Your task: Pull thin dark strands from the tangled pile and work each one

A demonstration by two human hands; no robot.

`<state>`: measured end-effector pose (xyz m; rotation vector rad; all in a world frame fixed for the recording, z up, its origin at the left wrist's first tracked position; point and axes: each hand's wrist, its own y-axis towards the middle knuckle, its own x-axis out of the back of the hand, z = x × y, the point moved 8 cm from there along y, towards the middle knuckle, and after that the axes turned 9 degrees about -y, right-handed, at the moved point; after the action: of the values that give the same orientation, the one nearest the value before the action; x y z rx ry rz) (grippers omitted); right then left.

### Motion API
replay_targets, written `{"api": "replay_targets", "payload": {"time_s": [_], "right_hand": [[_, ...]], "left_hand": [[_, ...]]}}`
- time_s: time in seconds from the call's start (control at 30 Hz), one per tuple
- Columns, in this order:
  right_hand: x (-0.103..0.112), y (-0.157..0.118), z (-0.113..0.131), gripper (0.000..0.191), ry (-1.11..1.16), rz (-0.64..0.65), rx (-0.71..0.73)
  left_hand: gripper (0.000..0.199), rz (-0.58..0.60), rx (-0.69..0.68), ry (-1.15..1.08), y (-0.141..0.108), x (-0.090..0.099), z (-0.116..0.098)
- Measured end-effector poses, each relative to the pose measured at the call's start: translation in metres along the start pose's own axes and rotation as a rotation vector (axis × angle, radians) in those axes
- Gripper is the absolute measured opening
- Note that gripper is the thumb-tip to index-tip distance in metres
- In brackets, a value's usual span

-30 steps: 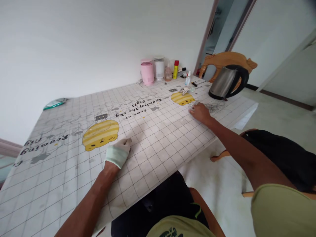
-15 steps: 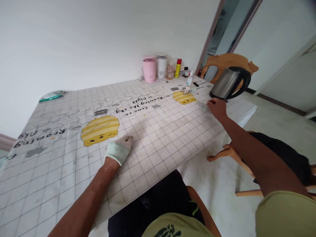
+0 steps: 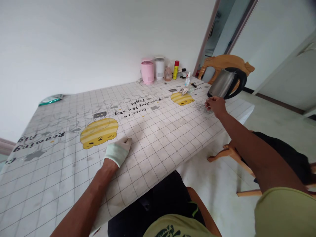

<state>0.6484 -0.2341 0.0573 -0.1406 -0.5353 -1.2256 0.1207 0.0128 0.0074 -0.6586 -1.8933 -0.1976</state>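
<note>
Just now our right grip, bare, has its fingers bent and their tips drawn close together at the tangle of thin dark strands; we cannot tell whether they have hold of a strand. That tangle lies flat on the counter, just beside our fingertips and near the striped bear balloon print. Our left grip, in a pale knitted glove, rests curled in a loose fist on the counter, its inside hidden from us, near the larger bear print. Close behind our right knuckles stands the stainless-steel electric kettle with its black handle. A crumpled white glove-like cloth lies over the smaller print. Farther back we see a small clear bottle, a red-capped yellow spray can, a pinkish bottle, and white and pink canisters near the wall. At the counter's far left corner lies a green-and-white packet; behind the kettle stands a carved wooden chair.
</note>
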Motion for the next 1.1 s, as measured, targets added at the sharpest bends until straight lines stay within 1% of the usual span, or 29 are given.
{"api": "replay_targets", "payload": {"time_s": [0.13, 0.27, 0.37, 0.53, 0.67, 0.73, 0.83, 0.97, 1.1], "right_hand": [[-0.009, 0.007, 0.006, 0.02, -0.041, 0.027, 0.013], [-0.016, 0.011, 0.009, 0.02, -0.13, 0.056, 0.045], [-0.021, 0.015, 0.013, 0.016, -0.281, 0.084, 0.126], [-0.036, 0.02, 0.022, 0.011, -0.548, 0.183, 0.258], [-0.05, 0.023, 0.039, 0.009, -0.698, 0.233, 0.356], [-0.059, 0.025, 0.048, 0.008, -0.748, 0.256, 0.402], [-0.076, 0.028, 0.052, 0.013, -0.795, 0.33, 0.424], [-0.096, 0.028, 0.047, 0.025, -0.829, 0.441, 0.404], [-0.109, 0.024, 0.043, 0.033, -0.854, 0.511, 0.403]], "left_hand": [[0.047, 0.003, -0.013, 0.022, -0.002, 0.001, -0.003], [0.047, -0.001, -0.006, -0.013, -0.002, 0.001, -0.002], [0.047, 0.005, -0.023, -0.015, -0.001, -0.001, 0.0], [0.046, -0.003, -0.065, 0.022, 0.0, -0.001, -0.002], [0.048, 0.002, -0.053, 0.034, -0.001, -0.001, -0.003], [0.048, -0.001, -0.071, 0.046, -0.001, -0.002, -0.004], [0.047, 0.002, -0.1, 0.072, 0.0, -0.003, -0.004], [0.048, 0.008, -0.087, 0.064, 0.001, -0.003, -0.003], [0.047, 0.023, -0.074, 0.06, -0.002, -0.002, -0.004]]}}
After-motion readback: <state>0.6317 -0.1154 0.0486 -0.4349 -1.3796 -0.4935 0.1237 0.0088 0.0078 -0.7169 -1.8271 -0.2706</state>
